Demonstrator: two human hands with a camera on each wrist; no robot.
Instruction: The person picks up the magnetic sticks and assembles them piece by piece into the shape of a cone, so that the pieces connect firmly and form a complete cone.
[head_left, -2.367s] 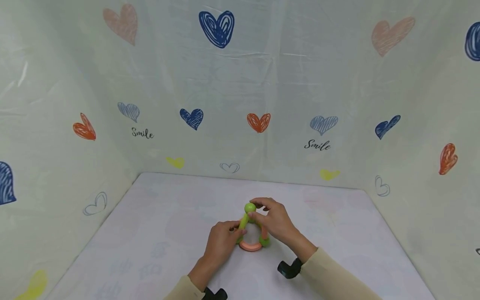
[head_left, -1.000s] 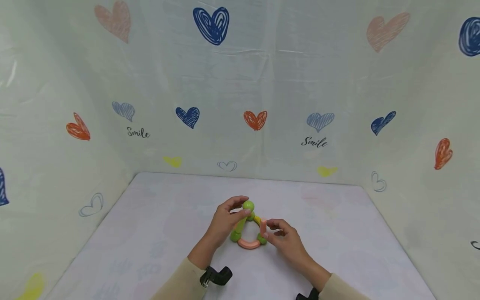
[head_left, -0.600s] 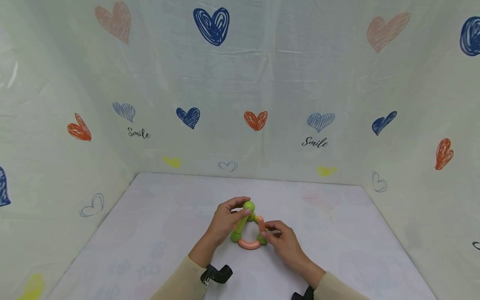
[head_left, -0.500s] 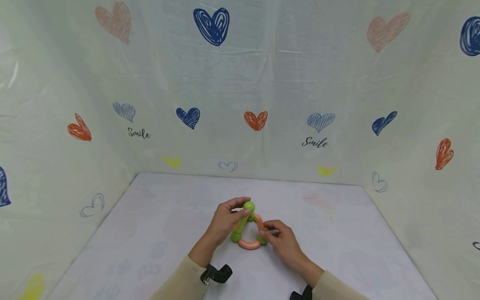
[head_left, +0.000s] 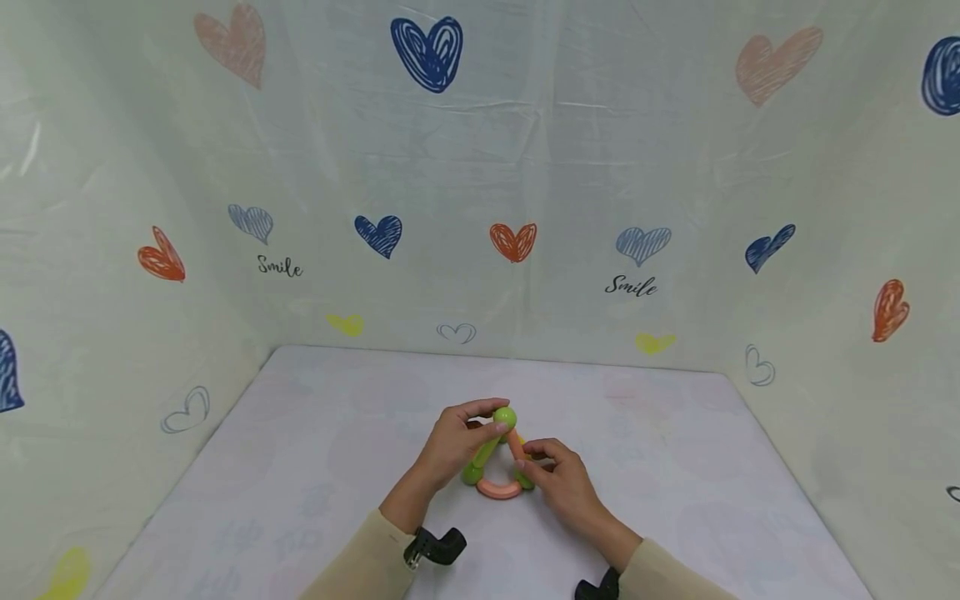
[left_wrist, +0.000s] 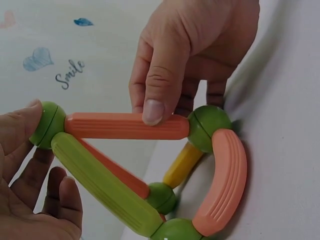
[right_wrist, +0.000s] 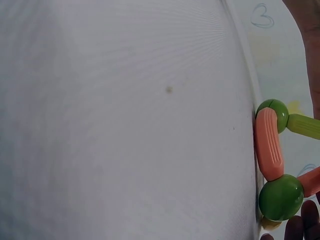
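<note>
A small pyramid frame of toy building sticks and balls stands on the table. My left hand [head_left: 450, 446] pinches the green ball [head_left: 505, 417] at its peak between thumb and fingers. With thumb and fingers my right hand [head_left: 566, 483] holds a straight orange stick [left_wrist: 125, 126], which slopes from the peak ball down to a green ball [left_wrist: 210, 127] at the base. A light green stick [left_wrist: 105, 185] and another orange stick [left_wrist: 120, 172] also run down from the peak. A curved orange piece [left_wrist: 225, 185] and a yellow piece [left_wrist: 182, 165] form part of the base ring.
The white table [head_left: 337, 417] spreads around the frame, with a pale heart-printed sheet [head_left: 562, 167] rising behind and at both sides. Black wrist mounts [head_left: 438, 546] sit at the cuffs of the beige sleeves [head_left: 367, 562].
My right hand has gone from the peak ball to the orange stick and tipped it leftward until its top meets that ball. My left hand has moved up from the frame's left side to the peak ball.
</note>
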